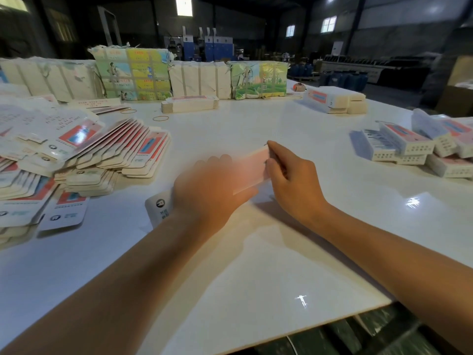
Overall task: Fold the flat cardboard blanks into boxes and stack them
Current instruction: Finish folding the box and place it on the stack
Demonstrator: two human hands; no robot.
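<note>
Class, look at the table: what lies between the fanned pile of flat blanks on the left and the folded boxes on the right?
In the head view, both hands, left hand and right hand, holding one blurred blank.

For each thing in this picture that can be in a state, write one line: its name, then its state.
Left hand: blurred, on the blank; grip unclear.
Right hand: pinching the blank's far end.
Blank in hands: held over the table, partly folded, blurred.
Flat blanks: unfolded, fanned in heaps on the left.
Folded boxes: closed, stacked on the right.
Wrapped bundles: strapped, unopened.
Rubber band: loose on the table.
</note>
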